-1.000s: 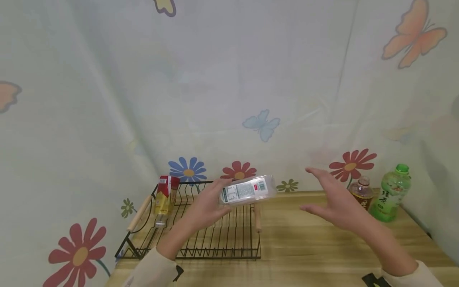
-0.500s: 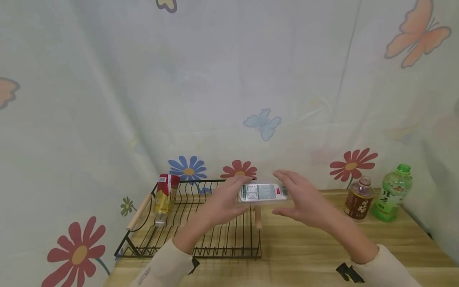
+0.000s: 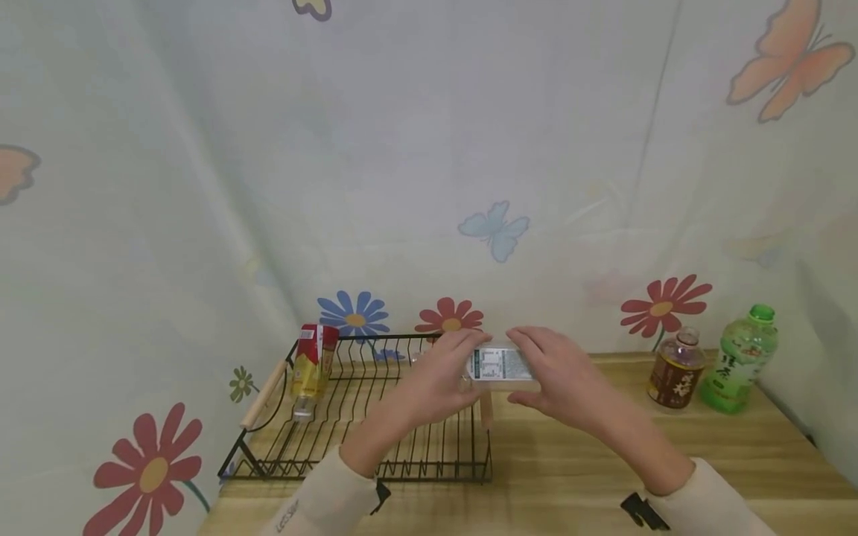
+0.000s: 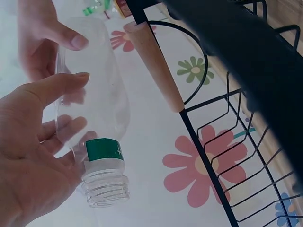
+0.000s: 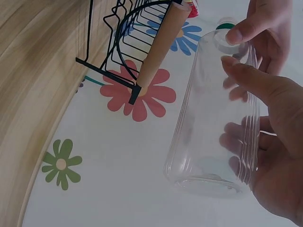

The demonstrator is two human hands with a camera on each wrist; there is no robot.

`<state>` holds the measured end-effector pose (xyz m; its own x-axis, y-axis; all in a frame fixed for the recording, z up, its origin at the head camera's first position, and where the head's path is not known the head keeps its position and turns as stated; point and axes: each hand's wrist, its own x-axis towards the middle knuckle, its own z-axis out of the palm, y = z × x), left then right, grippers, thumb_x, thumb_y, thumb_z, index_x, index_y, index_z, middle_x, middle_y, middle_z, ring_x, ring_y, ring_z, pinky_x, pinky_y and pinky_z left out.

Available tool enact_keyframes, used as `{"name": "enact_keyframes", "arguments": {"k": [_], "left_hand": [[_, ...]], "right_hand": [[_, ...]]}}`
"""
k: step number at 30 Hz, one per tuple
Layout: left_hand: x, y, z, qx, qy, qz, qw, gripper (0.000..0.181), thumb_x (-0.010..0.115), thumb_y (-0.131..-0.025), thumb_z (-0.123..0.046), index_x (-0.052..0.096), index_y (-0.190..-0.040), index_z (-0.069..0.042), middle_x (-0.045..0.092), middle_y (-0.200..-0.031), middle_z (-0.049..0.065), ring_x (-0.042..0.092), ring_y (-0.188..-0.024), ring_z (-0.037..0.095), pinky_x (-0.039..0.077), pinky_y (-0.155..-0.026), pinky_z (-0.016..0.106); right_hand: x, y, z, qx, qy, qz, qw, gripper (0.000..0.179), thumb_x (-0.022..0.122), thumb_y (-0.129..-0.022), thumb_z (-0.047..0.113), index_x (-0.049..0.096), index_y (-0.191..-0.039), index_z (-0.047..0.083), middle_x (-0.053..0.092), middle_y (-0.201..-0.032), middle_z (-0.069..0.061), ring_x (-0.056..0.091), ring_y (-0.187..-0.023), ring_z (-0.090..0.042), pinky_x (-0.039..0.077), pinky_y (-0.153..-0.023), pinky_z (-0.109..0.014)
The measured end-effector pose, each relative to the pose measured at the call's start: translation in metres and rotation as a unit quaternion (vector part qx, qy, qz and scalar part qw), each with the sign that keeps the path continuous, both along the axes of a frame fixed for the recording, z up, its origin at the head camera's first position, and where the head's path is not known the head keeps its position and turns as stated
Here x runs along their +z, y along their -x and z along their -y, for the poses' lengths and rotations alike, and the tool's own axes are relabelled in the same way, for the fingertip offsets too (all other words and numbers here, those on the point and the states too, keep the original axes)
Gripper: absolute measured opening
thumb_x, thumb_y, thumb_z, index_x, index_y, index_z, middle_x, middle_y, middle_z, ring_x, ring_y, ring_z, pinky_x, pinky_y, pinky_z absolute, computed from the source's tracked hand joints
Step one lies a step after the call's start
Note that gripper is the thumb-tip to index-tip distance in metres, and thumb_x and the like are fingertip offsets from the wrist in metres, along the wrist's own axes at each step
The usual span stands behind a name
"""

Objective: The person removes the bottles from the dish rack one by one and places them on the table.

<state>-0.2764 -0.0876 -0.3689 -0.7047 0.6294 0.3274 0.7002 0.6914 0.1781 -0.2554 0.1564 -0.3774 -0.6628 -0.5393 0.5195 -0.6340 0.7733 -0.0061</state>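
Observation:
Both hands hold one clear plastic bottle [image 3: 503,365] sideways in the air, over the rack's right end in the head view. My left hand [image 3: 447,376] grips it near the neck, thumb on one side and fingers on the other. My right hand [image 3: 556,376] grips it nearer the base, thumb and fingers round its side. In the left wrist view the bottle's bare threaded neck [image 4: 106,189] has no cap, with a green and white label band [image 4: 104,150] beside it. The right wrist view shows its transparent, empty body [image 5: 206,127] and flat base.
A black wire rack [image 3: 375,470] with wooden handles [image 3: 264,394] stands on the wooden table [image 3: 570,476]. Inside it at the left lies a bottle with yellow and red wrapping [image 3: 311,365]. At the right stand a brown-labelled bottle [image 3: 677,372] and a green bottle [image 3: 740,365].
My right hand has come in from the right and taken hold of the bottle. My left hand has moved right with it, and the bottle now lies more level.

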Motion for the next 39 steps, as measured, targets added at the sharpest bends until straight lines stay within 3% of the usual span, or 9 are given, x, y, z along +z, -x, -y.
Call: {"name": "enact_keyframes", "arguments": {"k": [6,16,29,39], "left_hand": [[0.000,-0.003,-0.005,0.000,0.004,0.004,1.0000,0.082,0.089,-0.088,-0.025,0.046,-0.157,-0.017,0.052,-0.155,-0.002,0.051,-0.138,0.018,0.048,-0.113,0.038],[0.000,-0.001,-0.009,0.019,0.035,-0.033,0.9987,0.087,0.091,-0.086,-0.041,0.047,-0.158,-0.019,0.052,-0.155,-0.003,0.051,-0.139,0.018,0.049,-0.112,0.039],[-0.001,-0.003,-0.012,0.013,0.028,-0.055,0.9980,0.083,0.091,-0.086,-0.038,0.051,-0.155,-0.017,0.053,-0.154,-0.003,0.053,-0.136,0.018,0.052,-0.108,0.038],[0.001,-0.008,-0.013,0.019,0.044,-0.052,0.9975,0.086,0.090,-0.086,-0.041,0.049,-0.157,-0.017,0.052,-0.155,-0.002,0.050,-0.138,0.020,0.051,-0.110,0.039]], "right_hand": [[-0.002,-0.002,-0.002,-0.010,-0.006,0.002,0.9999,0.092,0.100,-0.072,0.038,0.058,-0.144,0.001,0.064,-0.139,-0.015,0.060,-0.126,-0.035,0.049,-0.107,-0.057],[-0.001,-0.002,0.003,-0.011,0.013,0.017,0.9997,0.088,0.101,-0.072,0.034,0.059,-0.143,0.002,0.064,-0.139,-0.013,0.061,-0.125,-0.035,0.051,-0.105,-0.057],[0.000,-0.005,0.004,-0.017,0.007,0.010,0.9998,0.089,0.101,-0.072,0.036,0.059,-0.142,0.002,0.063,-0.138,-0.013,0.061,-0.124,-0.034,0.051,-0.104,-0.058],[0.000,-0.006,0.002,-0.009,0.005,0.002,0.9999,0.089,0.101,-0.071,0.034,0.059,-0.142,0.001,0.063,-0.137,-0.014,0.061,-0.123,-0.033,0.052,-0.103,-0.057]]}}
